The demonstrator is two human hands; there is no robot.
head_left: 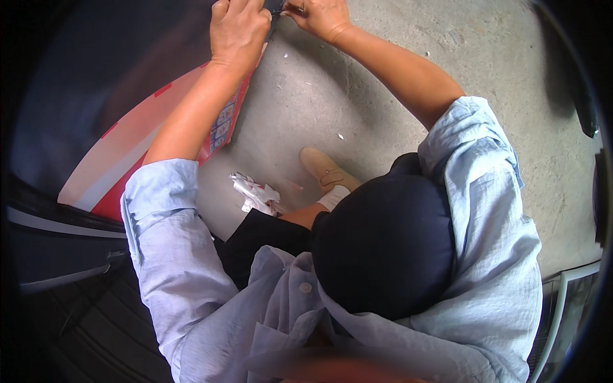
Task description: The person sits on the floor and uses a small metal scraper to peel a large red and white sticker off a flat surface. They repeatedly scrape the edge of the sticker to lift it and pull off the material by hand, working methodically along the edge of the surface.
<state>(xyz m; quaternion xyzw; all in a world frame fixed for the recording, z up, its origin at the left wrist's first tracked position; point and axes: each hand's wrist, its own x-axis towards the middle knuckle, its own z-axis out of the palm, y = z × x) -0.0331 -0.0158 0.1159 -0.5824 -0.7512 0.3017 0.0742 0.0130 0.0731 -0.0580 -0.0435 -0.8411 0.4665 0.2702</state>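
At the top of the view, both my hands work at the edge of a large dark, smooth panel (121, 57) on the left. My left hand (239, 32) is closed, its fingers curled at the panel's edge; whatever it grips is hidden beneath it. Just to its right, my right hand (318, 16) is closed in a pinch at a small dark piece (276, 10) between the two hands. The upper frame edge cuts off part of this spot, so the piece's kind is unclear. Under my left forearm lies a red and tan printed sheet (153, 118), against the dark panel.
Crumpled white and red wrapping (254, 191) lies on the grey concrete floor (396, 121), near my tan shoe (319, 165). Small white scraps are scattered about. Dark trim with a grey strip (64, 225) is at lower left; a pale curved frame (562, 313) stands at lower right.
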